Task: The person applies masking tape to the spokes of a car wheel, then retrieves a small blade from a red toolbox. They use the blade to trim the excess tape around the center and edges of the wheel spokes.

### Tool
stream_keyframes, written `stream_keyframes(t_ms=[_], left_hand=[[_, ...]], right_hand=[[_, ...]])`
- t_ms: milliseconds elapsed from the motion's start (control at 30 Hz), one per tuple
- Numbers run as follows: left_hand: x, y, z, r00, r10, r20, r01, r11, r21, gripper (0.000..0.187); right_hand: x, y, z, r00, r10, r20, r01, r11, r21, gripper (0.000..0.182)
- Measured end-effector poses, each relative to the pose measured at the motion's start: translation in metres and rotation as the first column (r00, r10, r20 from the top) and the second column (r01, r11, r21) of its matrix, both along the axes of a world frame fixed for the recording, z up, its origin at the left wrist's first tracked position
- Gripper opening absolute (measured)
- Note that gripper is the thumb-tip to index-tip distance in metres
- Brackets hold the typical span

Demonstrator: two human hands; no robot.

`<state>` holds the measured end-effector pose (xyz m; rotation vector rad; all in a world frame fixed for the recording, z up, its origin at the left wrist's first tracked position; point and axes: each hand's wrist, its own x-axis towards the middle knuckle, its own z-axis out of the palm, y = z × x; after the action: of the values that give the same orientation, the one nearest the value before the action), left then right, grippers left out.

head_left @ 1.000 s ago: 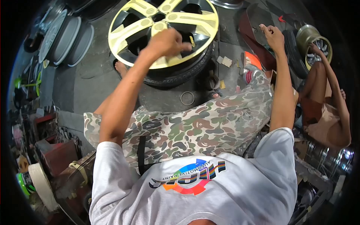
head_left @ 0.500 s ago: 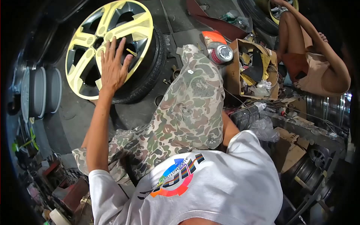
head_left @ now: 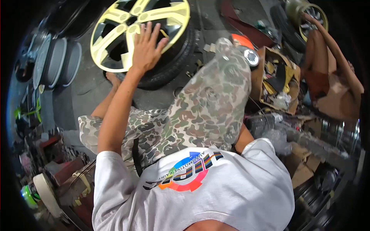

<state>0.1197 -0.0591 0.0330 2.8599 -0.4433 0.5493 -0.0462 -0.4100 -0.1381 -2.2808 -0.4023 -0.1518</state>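
My left hand point(head_left: 148, 50) lies flat, fingers spread, on a spoke at the near right of a wheel rim point(head_left: 104, 44). Pale yellow masking covers the rim's spokes and outer lip, with dark gaps between them. Beneath the rim is a black tyre point(head_left: 169, 73). A small yellow strip stands out by my thumb. My right forearm point(head_left: 244, 139) passes behind my raised knee in camouflage trousers point(head_left: 208, 96), and the right hand is hidden there.
A can point(head_left: 251, 57) stands beside my knee, near a cardboard box point(head_left: 257, 82) of scraps. At the right, another person's arm point(head_left: 333, 42) reaches to a second rim point(head_left: 327, 25). Grey rims point(head_left: 54, 63) stand at the left. A tape roll point(head_left: 46, 194) is at lower left.
The view has shifted, so the rim, tyre and box sit further right and the rim higher. My left hand stays spread on the rim, close to the same spoke.
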Motion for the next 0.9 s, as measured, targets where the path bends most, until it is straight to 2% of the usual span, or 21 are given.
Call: stream_keyframes(t_ms=[133,200,267,300,333,367,400,467,500,533,600,633,667,700,733,767,800,833,867,900], left_hand=[[0.02,0.013,-0.012,0.994,-0.107,-0.004,0.102,0.955,-0.278,0.061],[0.018,0.021,0.002,0.991,-0.134,-0.028,0.118,0.942,-0.313,0.059],[0.007,0.024,0.03,0.98,-0.136,-0.148,0.077,0.933,-0.352,0.057],[0.002,0.028,0.043,0.972,-0.146,-0.185,0.061,0.914,-0.4,0.056],[0.001,0.033,0.05,0.977,-0.162,-0.137,0.095,0.913,-0.398,0.052],[-0.004,0.04,0.066,0.956,-0.197,-0.219,0.074,0.88,-0.469,0.047],[-0.007,0.033,0.088,0.921,-0.252,-0.297,0.065,0.851,-0.521,0.043],[-0.007,0.018,0.114,0.854,-0.43,-0.293,0.177,0.77,-0.613,0.033],[-0.016,-0.003,0.135,0.831,-0.462,-0.31,0.194,0.763,-0.616,0.028],[-0.037,-0.036,0.159,0.805,-0.516,-0.292,0.21,0.708,-0.674,0.025],[-0.064,-0.082,0.195,0.714,-0.645,-0.271,0.403,0.696,-0.595,0.027],[-0.085,-0.106,0.213,0.611,-0.764,-0.21,0.564,0.606,-0.561,0.028],[-0.107,-0.129,0.228,0.49,-0.857,-0.159,0.701,0.496,-0.512,0.031],[-0.123,-0.147,0.236,0.255,-0.964,-0.078,0.776,0.252,-0.579,0.018],[-0.15,-0.166,0.249,0.107,-0.994,-0.014,0.751,0.09,-0.654,0.033],[-0.179,-0.171,0.255,-0.01,-0.99,-0.143,0.241,0.136,-0.961,0.026],[-0.204,-0.184,0.256,0.149,-0.982,0.114,0.355,-0.054,-0.933,0.023],[-0.223,-0.19,0.256,0.265,-0.888,0.375,0.49,-0.211,-0.846,0.021],[-0.222,-0.171,0.276,0.078,-0.997,-0.028,0.077,0.034,-0.996,0.057],[-0.218,-0.164,0.276,0.07,-0.997,-0.039,0.063,0.044,-0.997,0.057]], right_hand=[[-0.043,-0.032,-0.023,0.983,-0.158,-0.093,0.153,0.986,-0.061,0.028],[-0.036,-0.035,-0.041,0.966,-0.23,-0.122,0.222,0.972,-0.08,0.028],[-0.038,-0.034,-0.052,0.949,-0.276,-0.151,0.265,0.96,-0.09,0.028],[-0.068,-0.037,-0.052,0.94,-0.295,-0.171,0.282,0.955,-0.093,0.027],[-0.081,-0.036,-0.056,0.931,-0.313,-0.19,0.3,0.949,-0.092,0.027],[-0.103,-0.037,-0.059,0.921,-0.33,-0.209,0.318,0.944,-0.089,0.027],[-0.092,-0.027,-0.072,0.904,-0.362,-0.23,0.355,0.932,-0.07,0.027],[-0.126,-0.035,-0.083,0.88,-0.392,-0.266,0.393,0.918,-0.053,0.027],[-0.125,-0.028,-0.04,0.8,-0.338,-0.495,0.323,0.939,-0.12,0.03],[-0.125,-0.029,-0.041,0.798,-0.351,-0.489,0.338,0.934,-0.118,0.03],[-0.118,-0.018,-0.038,0.784,-0.368,-0.5,0.358,0.926,-0.121,0.03],[-0.124,-0.011,-0.033,0.781,-0.366,-0.507,0.354,0.927,-0.124,0.03],[-0.118,-0.007,-0.03,0.78,-0.357,-0.514,0.344,0.931,-0.124,0.03],[-0.112,-0.001,-0.027,0.779,-0.347,-0.522,0.337,0.934,-0.119,0.03],[-0.11,-0.002,-0.025,0.776,-0.341,-0.531,0.333,0.936,-0.113,0.03],[-0.117,-0.008,-0.022,0.767,-0.336,-0.546,0.333,0.937,-0.107,0.031],[-0.13,-0.015,-0.02,0.753,-0.334,-0.567,0.341,0.935,-0.098,0.031],[-0.145,-0.026,-0.019,0.738,-0.336,-0.586,0.352,0.932,-0.092,0.031],[-0.158,-0.038,-0.017,0.722,-0.338,-0.604,0.362,0.928,-0.087,0.031],[-0.172,-0.047,-0.015,0.706,-0.34,-0.622,0.373,0.924,-0.082,0.031]])
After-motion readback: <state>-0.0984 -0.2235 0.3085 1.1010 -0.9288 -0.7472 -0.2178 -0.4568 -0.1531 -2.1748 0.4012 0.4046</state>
